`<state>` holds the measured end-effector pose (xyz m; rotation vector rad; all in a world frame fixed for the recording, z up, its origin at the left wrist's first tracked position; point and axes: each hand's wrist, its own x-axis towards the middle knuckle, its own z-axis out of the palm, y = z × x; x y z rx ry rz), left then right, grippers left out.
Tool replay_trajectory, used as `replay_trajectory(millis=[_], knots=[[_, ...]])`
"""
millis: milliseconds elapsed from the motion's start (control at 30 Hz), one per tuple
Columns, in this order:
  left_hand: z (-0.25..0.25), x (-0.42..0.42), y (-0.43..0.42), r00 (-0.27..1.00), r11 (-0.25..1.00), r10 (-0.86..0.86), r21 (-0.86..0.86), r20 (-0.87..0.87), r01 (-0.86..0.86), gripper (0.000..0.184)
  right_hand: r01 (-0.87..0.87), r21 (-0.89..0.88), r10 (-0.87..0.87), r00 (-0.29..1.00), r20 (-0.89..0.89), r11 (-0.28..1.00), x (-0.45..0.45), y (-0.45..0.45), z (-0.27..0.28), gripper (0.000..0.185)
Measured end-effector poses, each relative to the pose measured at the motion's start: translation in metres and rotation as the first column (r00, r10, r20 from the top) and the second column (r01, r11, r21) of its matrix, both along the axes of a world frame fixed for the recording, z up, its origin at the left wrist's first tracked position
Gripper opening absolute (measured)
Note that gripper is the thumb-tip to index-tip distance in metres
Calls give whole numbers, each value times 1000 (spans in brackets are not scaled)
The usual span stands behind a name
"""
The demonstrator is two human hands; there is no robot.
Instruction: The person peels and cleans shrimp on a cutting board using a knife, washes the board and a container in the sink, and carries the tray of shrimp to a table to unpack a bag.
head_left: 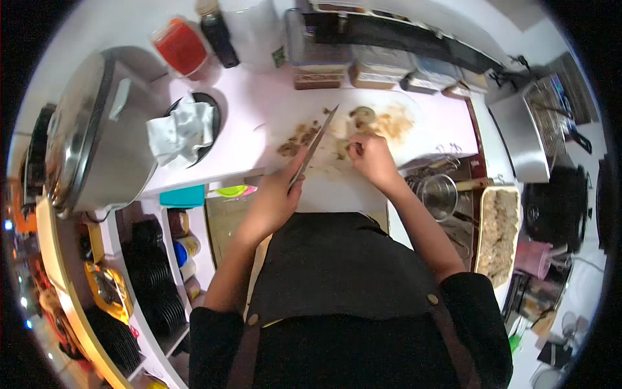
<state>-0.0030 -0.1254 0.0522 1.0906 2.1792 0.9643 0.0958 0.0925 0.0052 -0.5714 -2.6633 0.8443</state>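
Observation:
My left hand (280, 194) is wrapped around the handle of a long kitchen knife (322, 137). Its blade points up and away over a white cutting board (405, 152). Beside the blade, to its left, lie chopped brown pieces (299, 139). My right hand (374, 157) is over the board with its fingers curled together; whatever they pinch is hidden and blurred. Just beyond those fingers rests a greenish-brown, rounded piece of food (363, 117). Brown wet smears mark the board's right part.
Lidded containers (379, 67) line the back of the counter. At left stand a large metal cooker (107, 129) and a black bowl (208, 139) with crumpled white paper (181, 133). To the right are a strainer (438, 198) and a long tray of brownish food (497, 236).

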Motion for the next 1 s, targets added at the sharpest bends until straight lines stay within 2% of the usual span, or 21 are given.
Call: replay_trajectory(millis=[33,133,200,333,433,533,600,700,833,900,1000], knots=[[6,7,4,1000,1000,-27,-16,2,27,57,3,-39,0,997,74,999,3,1,7,14],[12,21,12,995,994,-100,-39,5,100,56,58,-149,-46,995,85,987,19,-2,16,15],[7,27,16,986,986,-165,-20,2,165,53,44,-148,-22,989,144,988,25,1,17,15],[-7,26,24,971,967,-238,-99,-15,235,53,34,-169,1,980,199,985,31,5,20,18],[-9,21,25,970,967,-236,-114,-53,229,52,-37,-151,38,999,1,988,33,5,18,21],[-5,17,30,963,968,-246,-79,-110,238,52,-38,-220,27,998,-52,975,33,3,7,20],[6,16,33,964,971,-234,-82,-123,226,52,-32,-219,29,999,-16,975,34,2,2,19],[24,10,42,959,942,-279,-206,-50,264,50,-38,-205,31,999,-37,978,34,0,-6,17],[20,10,41,960,948,-277,-173,-39,267,48,-22,-205,-5,991,-132,979,35,-3,-11,14],[18,12,38,965,962,-258,-101,-40,253,48,-36,-220,11,993,-117,975,34,-2,-6,14],[13,11,36,962,958,-269,-116,-34,264,48,-53,-229,41,997,-60,972,31,2,3,15]])
